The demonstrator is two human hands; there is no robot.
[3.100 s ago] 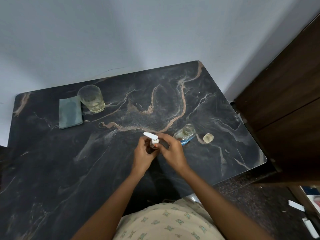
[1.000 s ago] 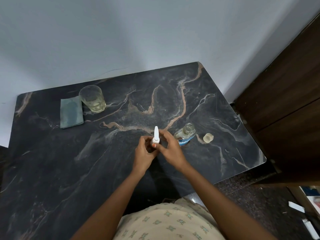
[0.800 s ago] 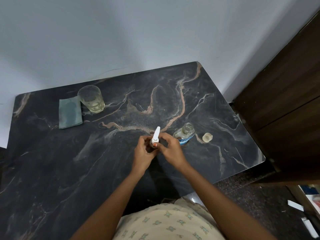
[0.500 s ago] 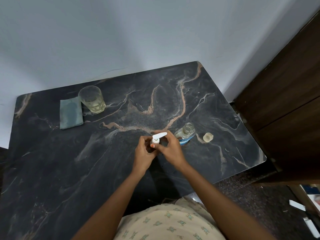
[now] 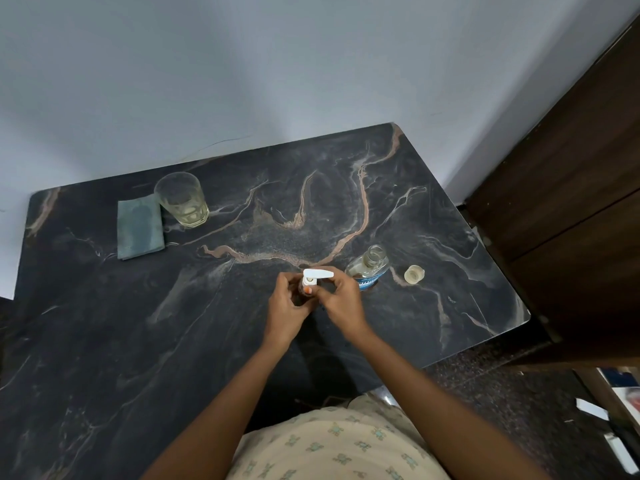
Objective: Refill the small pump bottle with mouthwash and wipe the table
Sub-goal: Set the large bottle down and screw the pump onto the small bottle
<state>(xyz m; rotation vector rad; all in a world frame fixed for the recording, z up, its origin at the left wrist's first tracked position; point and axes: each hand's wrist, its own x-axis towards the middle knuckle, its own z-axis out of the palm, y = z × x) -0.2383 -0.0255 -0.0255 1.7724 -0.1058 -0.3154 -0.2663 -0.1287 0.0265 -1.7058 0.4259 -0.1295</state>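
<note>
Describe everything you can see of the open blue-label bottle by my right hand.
The bottle is clear, seemingly plastic, with a blue label band low on its body and a short wide neck. It stands upright, uncapped, on the dark marbled table. A pale cap lies apart to its right. The right hand overlaps its near side; contact is unclear.

White-topped pump bottle; blk veined table

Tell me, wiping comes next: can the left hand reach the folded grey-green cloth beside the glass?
Probably yes, once freed: left hand grips the small white-capped pump bottle, yet only bare marble table separates it from the cloth.
</note>
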